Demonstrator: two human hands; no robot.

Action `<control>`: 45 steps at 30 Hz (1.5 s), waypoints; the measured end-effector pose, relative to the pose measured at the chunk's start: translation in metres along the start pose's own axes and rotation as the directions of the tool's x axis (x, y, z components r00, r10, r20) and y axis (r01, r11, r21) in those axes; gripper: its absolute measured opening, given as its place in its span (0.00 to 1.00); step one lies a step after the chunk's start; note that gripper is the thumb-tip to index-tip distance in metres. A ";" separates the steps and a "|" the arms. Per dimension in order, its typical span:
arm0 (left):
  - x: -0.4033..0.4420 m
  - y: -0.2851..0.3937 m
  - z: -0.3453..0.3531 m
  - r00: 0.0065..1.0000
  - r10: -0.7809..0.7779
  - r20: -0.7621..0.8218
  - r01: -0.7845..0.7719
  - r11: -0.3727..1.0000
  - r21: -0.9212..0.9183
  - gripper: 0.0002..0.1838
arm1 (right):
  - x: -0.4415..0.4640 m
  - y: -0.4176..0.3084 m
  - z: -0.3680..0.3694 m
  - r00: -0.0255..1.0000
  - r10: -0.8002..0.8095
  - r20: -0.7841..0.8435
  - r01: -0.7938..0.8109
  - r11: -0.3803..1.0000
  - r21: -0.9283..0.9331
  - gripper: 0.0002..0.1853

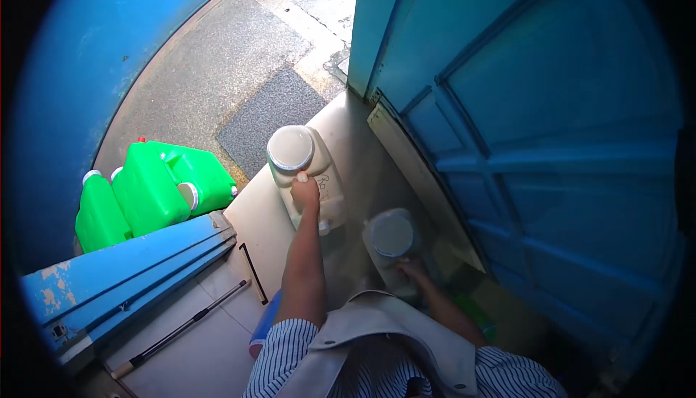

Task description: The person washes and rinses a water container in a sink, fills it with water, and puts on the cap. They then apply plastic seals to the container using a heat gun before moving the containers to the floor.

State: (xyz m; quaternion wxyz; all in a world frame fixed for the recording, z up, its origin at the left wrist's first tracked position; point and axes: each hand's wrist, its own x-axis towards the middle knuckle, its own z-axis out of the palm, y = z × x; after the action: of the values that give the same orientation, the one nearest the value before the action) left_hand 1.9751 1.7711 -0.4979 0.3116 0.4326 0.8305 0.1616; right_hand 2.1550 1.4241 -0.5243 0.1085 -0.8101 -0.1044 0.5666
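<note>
My left hand (305, 191) is closed around the handle of a whitish plastic water jug (291, 148). That jug has a wide round cap, dark handwriting on its body and a small spout cap near its lower end. Lower and to the right, my right hand (414, 270) grips a second whitish water jug (394, 233) with the same wide round cap. This one is in shade and smeared by motion, so its handle and lower part are hard to make out.
Several green jugs (151, 188) stand outside at the left, beyond a blue door frame (138, 282). A large blue door (558, 137) fills the right. A dark mat (272, 112) lies on the pavement past the threshold. A long pole (185, 325) lies on the tiles.
</note>
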 end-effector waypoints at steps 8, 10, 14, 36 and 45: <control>0.004 0.000 0.001 0.999 0.024 -0.026 -0.025 1.000 -0.009 0.13 | 0.074 -0.217 -0.016 0.912 -0.349 -0.215 0.311 0.931 -0.191 0.17; 0.005 0.002 0.001 0.999 0.031 -0.045 -0.031 0.999 -0.008 0.13 | 0.093 -0.263 -0.019 0.942 -0.291 -0.169 0.272 0.954 -0.125 0.16; 0.000 0.002 -0.003 0.999 0.046 -0.027 -0.046 0.999 -0.024 0.12 | 0.124 -0.321 -0.021 0.905 -0.415 -0.096 0.404 0.908 -0.111 0.18; -0.119 -0.127 -0.097 0.931 0.261 0.255 -0.191 0.944 -0.269 0.24 | -0.180 0.442 -0.155 0.559 0.467 -0.685 -0.454 0.864 0.218 0.43; -0.265 -0.150 -0.120 0.842 0.238 0.484 -0.006 0.902 -0.432 0.21 | -0.159 0.592 -0.096 0.926 0.300 -0.229 0.000 0.608 0.794 0.14</control>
State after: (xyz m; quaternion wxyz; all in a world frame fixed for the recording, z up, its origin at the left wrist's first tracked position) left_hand 1.9181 1.4678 -0.3878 0.5998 0.4373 0.6297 0.2289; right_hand 2.2191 0.8067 -0.5238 0.4171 -0.7723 0.2422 0.4134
